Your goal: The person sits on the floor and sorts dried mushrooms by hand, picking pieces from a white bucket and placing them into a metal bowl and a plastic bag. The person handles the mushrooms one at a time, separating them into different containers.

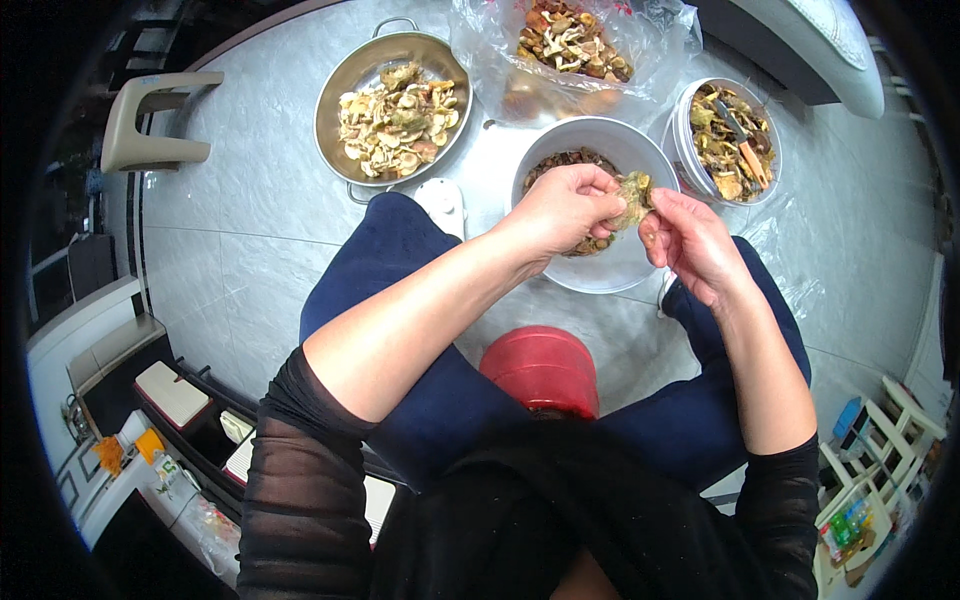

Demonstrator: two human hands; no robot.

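Note:
My left hand pinches a yellowish-green wild mushroom cap between thumb and fingers. At the cap's right edge, the thumb and forefinger of my right hand are closed on its rim. Both hands are above a pale plastic bucket. Brown mushroom scraps lie in that bucket, partly hidden by my left hand and the cap.
A steel pan of cut mushrooms stands at left. Behind the bucket, a clear plastic bag holds whole mushrooms. A white tub at right carries mushroom pieces and an orange-handled knife. A red stool is between my legs.

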